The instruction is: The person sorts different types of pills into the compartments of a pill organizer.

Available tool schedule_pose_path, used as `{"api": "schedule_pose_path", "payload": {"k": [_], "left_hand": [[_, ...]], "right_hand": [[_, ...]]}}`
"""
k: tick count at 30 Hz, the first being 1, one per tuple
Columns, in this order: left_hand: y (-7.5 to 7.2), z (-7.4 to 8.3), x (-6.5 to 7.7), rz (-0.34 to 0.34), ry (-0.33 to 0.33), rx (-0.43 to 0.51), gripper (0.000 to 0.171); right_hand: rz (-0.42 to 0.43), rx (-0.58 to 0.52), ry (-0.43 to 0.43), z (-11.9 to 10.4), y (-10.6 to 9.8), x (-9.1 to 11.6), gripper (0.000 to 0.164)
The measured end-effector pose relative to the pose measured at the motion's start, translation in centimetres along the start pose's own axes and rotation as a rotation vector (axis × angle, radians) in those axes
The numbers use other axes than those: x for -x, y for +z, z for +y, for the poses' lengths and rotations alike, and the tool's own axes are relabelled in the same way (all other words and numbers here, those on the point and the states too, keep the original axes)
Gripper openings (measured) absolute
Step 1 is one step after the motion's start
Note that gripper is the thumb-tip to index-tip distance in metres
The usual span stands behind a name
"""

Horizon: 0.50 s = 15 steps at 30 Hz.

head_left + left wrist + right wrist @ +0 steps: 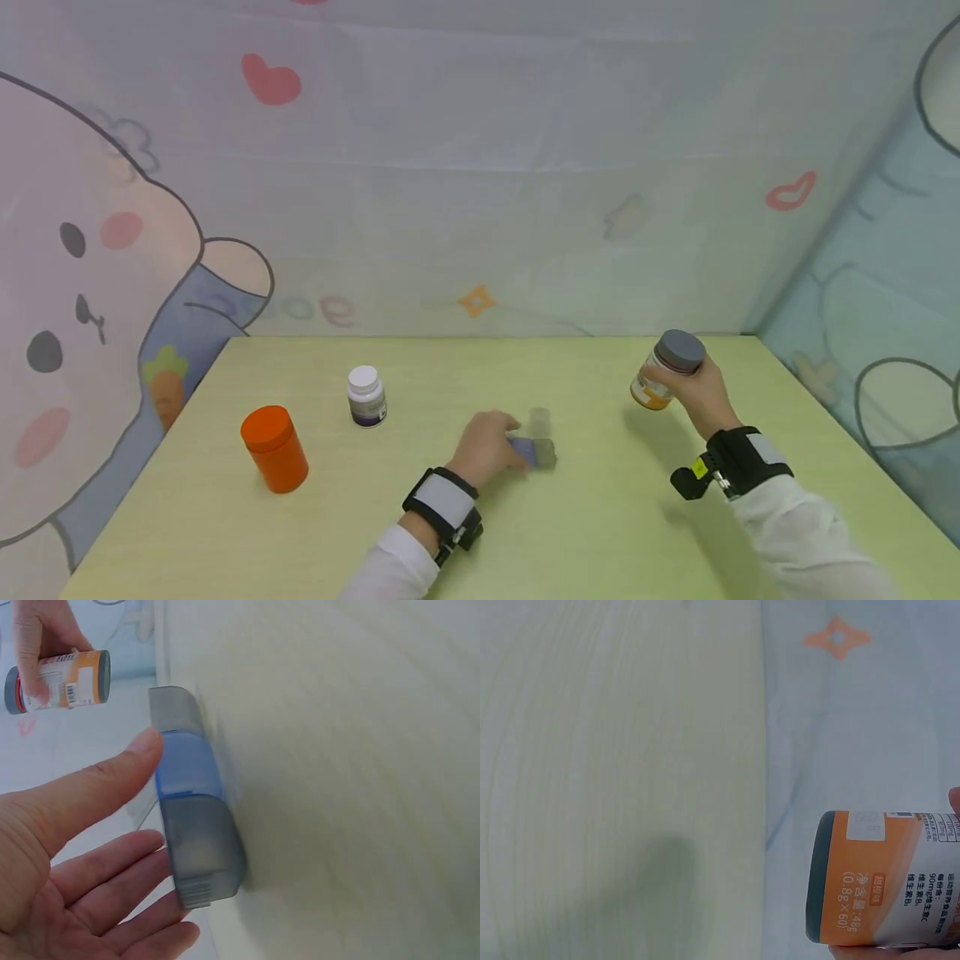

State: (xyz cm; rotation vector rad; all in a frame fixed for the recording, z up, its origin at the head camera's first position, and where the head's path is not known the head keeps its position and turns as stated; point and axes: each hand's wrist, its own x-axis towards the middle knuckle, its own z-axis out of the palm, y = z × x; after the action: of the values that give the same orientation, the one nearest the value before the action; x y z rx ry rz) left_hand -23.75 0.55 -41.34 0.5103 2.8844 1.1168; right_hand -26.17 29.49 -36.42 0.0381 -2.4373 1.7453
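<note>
White sleeves (802, 533) come in at the near edge, with black bands (444, 502) strapped round both wrists. Beneath them spreads the surface (592, 542), pale yellow-green, finely streaked with grain in the wrist views and crossed by soft shadows of the right arm.

Ahead of the near edge, the left grip (486, 448) is loose, thumb and fingers spread about a small blue-and-grey case (189, 765) low at the middle of the surface; whether the thumb presses on it is hard to tell. Off to the left at much the same depth, an orange canister (277, 454) stands with its lid on. Somewhat farther back, a small white bottle (367, 397) with a dark lower band stands upright.

Towards the far right, the right grip (699, 397) is closed round an orange-and-white jar (657, 382) with a dark grey lid, tilted and raised above the surface.

Behind the straight far edge hangs a pale, creased backdrop (480, 108) printed with a red heart (272, 82) and an orange star (476, 301). A large cartoon animal (45, 258) fills its left side; a bluish printed panel (892, 275) angles forward along the right.
</note>
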Motion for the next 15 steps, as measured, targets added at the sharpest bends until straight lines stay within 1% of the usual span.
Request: {"api": "schedule_pose_path", "payload": {"k": [4,7,10,12,15], "left_hand": [[-1.0,0.6,0.1,0.008,0.000,0.092,0.069],[-1.7,1.4,0.1,0.007,0.007,0.147,0.078],[-2.1,2.3,0.1,-0.001,0.040,0.167,0.089],[-2.3,2.8,0.3,-0.009,0.068,0.182,0.095],[-2.2,3.5,0.7,-0.032,0.114,0.247,0.099]], "right_hand": [[-0.081,-0.033,-0.052,-2.2,1.1,0.9,0.058],[-0.125,0.008,-0.084,-3.9,2.3,2.0,0.059],[-0.185,0.041,-0.118,-5.4,3.9,3.3,0.060],[-0.226,0.050,-0.143,-6.3,5.0,4.3,0.058],[-0.290,0.033,-0.183,-7.3,6.5,5.7,0.054]]}}
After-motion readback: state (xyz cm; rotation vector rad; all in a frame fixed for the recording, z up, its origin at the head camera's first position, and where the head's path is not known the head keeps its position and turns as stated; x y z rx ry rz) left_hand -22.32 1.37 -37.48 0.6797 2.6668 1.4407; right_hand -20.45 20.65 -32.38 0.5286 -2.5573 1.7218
